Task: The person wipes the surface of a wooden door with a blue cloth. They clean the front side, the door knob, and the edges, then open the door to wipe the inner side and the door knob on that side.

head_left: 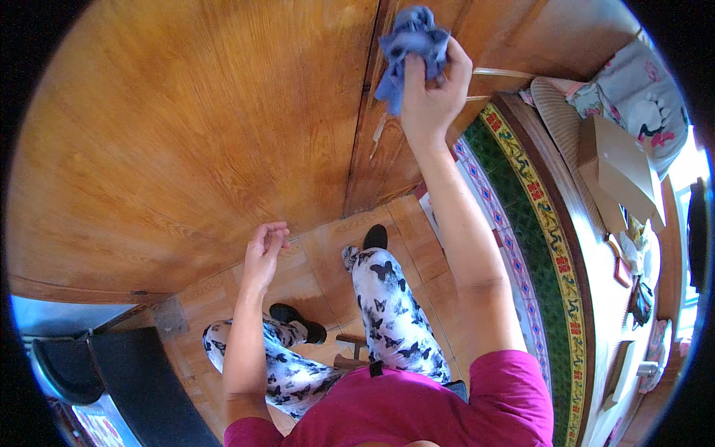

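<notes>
My right hand point(438, 93) is raised toward the top of the view, its fingers closed round a crumpled blue-grey cloth point(412, 48). The cloth is at the wooden cabinet door point(246, 97), near the dark vertical seam between two panels; whether it presses on the wood I cannot tell. Lower down, my left hand point(264, 253) hangs in front of the cabinet's bottom part with nothing in it. Its fingers are loosely bent and stand apart from the wood.
On the right runs a raised bed platform point(588, 261) with a patterned yellow border and green tiled side. A cardboard box point(622, 160) and a floral pillow point(640, 97) lie on it. Black furniture point(149, 384) stands at lower left. Tiled floor point(320, 261) lies below my legs.
</notes>
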`<action>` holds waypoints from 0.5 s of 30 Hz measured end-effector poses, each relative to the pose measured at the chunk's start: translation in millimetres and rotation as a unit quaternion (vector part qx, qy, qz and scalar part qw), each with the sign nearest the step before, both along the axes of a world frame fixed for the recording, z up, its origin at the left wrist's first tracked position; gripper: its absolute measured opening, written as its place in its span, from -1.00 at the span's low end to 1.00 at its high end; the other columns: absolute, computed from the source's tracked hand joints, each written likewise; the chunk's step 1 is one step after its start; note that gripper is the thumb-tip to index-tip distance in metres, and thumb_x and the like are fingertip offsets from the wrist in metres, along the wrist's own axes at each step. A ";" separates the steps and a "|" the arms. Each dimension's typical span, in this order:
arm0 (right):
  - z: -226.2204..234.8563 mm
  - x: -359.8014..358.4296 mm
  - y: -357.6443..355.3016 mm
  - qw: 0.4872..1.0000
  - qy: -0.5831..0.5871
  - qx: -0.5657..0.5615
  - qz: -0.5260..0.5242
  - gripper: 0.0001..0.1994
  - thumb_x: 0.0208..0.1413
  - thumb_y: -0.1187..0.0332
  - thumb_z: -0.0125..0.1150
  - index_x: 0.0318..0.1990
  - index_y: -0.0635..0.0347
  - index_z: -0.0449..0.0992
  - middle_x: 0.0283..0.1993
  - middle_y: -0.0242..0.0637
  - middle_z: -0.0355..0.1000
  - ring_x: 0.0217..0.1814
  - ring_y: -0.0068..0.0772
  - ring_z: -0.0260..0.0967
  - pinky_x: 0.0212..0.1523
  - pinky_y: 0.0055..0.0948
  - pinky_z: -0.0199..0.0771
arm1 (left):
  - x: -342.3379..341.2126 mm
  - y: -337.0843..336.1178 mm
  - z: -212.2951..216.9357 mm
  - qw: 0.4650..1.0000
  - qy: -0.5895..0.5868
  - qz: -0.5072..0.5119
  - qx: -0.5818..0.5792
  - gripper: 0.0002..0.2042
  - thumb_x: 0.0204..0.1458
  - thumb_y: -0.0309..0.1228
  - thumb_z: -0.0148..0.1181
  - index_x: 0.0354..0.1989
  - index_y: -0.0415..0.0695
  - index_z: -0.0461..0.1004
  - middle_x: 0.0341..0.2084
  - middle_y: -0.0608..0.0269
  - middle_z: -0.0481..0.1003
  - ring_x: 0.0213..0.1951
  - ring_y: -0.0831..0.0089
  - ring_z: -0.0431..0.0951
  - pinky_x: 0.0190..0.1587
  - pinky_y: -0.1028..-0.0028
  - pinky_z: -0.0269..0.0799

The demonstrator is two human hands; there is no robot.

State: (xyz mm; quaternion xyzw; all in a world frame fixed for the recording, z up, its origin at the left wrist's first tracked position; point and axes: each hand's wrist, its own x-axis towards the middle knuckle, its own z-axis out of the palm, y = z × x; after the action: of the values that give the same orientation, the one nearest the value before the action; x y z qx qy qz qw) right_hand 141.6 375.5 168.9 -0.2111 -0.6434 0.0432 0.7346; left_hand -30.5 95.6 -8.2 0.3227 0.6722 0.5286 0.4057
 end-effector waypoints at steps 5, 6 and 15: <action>-113.5 -10.4 4.3 0.987 -0.132 0.000 -0.094 -0.66 -0.23 0.56 0.38 -0.21 0.01 0.61 -0.15 -0.19 0.36 -0.04 -0.02 0.32 -0.03 -0.11 0.41 | 5.4 9.9 3.0 1.000 0.001 -0.015 0.008 -0.76 0.35 -0.31 0.10 0.06 -0.17 0.47 -0.14 0.23 0.57 -0.22 0.53 0.54 -0.10 0.52 0.46; -148.5 -7.3 -1.9 0.983 -0.151 -0.041 -0.094 -0.65 -0.23 0.58 0.39 -0.21 0.00 0.60 -0.14 -0.19 0.35 -0.05 -0.01 0.31 -0.06 -0.08 0.42 | 8.9 10.2 7.5 1.000 -0.007 -0.014 0.003 -0.75 0.35 -0.30 0.10 0.07 -0.17 0.47 -0.13 0.22 0.57 -0.22 0.53 0.54 -0.09 0.51 0.47; -177.4 14.4 -24.4 0.953 -0.198 -0.229 0.005 -0.70 -0.19 0.63 0.25 -0.22 0.19 0.45 -0.13 -0.07 0.39 -0.01 0.04 0.36 0.05 -0.11 0.37 | 10.6 16.1 2.1 0.997 0.042 -0.059 0.010 -0.72 0.35 -0.26 0.11 0.07 -0.17 0.46 -0.10 0.25 0.57 -0.19 0.56 0.54 -0.12 0.54 0.42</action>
State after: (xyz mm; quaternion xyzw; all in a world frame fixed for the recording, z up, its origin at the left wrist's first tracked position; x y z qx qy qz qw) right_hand 156.0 351.1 -8.5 -0.3749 -0.7496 0.1502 0.5243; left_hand -19.8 111.7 -6.1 0.3872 0.6634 0.4964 0.4044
